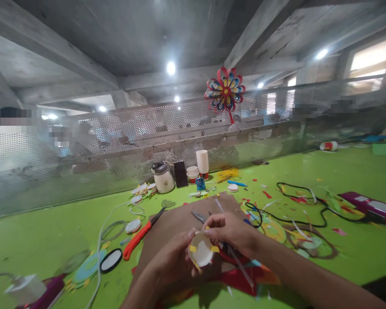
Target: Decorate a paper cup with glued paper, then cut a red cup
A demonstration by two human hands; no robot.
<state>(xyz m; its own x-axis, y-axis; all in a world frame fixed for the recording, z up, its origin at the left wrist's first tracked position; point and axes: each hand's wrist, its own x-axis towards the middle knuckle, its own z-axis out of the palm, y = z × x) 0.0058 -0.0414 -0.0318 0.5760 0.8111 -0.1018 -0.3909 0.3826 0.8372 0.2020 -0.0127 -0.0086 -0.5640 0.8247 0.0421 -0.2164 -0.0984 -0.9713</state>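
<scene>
My left hand (173,253) is closed around the side of a shallow white paper cup piece (202,253) with yellow paper tabs around its rim. Its open side faces me. My right hand (231,229) pinches the far rim, at or beside a yellow tab. Both hands are above a brown board (165,234). Scissors (197,216) lie partly hidden behind my right hand. To the left of the board's middle lies an orange-handled cutting knife (137,240). Red paper (241,281) lies under my right wrist.
A white kettle (163,178), a dark phone (180,175), stacked paper cups (202,162) and a blue jar (200,184) stand at the back. Black cable (309,223) leads to a purple power strip (369,206). Paper scraps litter the green table (350,171). A pinwheel-like paper flower (225,91) rises behind.
</scene>
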